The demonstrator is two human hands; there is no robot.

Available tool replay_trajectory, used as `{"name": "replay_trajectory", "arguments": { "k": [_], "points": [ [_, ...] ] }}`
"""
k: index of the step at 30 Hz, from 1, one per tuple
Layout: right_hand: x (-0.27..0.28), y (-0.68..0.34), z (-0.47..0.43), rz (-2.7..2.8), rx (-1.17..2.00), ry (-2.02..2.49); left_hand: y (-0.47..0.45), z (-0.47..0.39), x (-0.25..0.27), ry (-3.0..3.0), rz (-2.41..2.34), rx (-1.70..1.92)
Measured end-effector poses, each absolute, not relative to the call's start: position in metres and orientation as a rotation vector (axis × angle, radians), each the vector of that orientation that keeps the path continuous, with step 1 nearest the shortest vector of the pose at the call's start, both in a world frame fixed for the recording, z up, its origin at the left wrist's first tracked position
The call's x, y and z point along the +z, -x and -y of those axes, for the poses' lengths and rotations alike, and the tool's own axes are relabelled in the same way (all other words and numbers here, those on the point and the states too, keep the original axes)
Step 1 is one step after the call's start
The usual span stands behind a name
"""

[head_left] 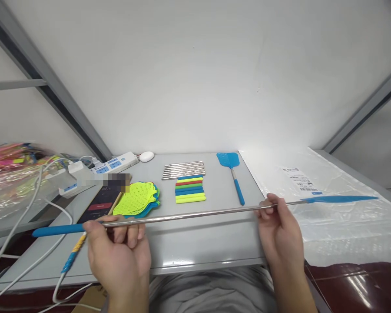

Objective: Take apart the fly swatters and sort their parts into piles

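An extended telescopic fly swatter (195, 214) stretches sideways across my view, held above the table's front part. Its blue grip points left and its blue head, seen edge-on, points right. My left hand (119, 248) is closed round the rod where it meets the blue grip. Near the head, my right hand (278, 230) pinches the thin end of the rod. Beyond it lie a collapsed blue fly swatter (234, 178), a row of coloured grip sleeves (189, 190), a row of metal rods (183, 169) and a stack of swatter heads (135, 200), yellow-green on top.
On the left are a phone (101, 198), a power strip (117, 162), white cables (35, 191) and a plastic bag of colourful items (16, 178). A white mouse (146, 156) sits at the back. A white plastic mailer (267, 163) with a label covers the right side.
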State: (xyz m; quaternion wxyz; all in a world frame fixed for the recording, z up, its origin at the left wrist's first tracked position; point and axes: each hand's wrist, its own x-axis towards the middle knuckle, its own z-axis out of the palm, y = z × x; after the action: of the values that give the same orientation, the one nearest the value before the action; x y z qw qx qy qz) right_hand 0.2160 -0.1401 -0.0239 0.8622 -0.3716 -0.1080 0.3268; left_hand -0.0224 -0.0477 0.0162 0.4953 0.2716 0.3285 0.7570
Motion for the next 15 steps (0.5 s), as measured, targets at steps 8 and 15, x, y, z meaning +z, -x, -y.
{"name": "replay_trajectory", "arguments": {
  "k": [8, 15],
  "points": [
    [-0.02, -0.236, 0.145, 0.159, 0.646, 0.645, 0.04, 0.036, 0.016, -0.557, -0.764, 1.917],
    [-0.023, -0.233, 0.142, 0.136, 0.619, 0.67, 0.036, 0.04, 0.017, -0.548, -0.753, 1.932]
  ]
}}
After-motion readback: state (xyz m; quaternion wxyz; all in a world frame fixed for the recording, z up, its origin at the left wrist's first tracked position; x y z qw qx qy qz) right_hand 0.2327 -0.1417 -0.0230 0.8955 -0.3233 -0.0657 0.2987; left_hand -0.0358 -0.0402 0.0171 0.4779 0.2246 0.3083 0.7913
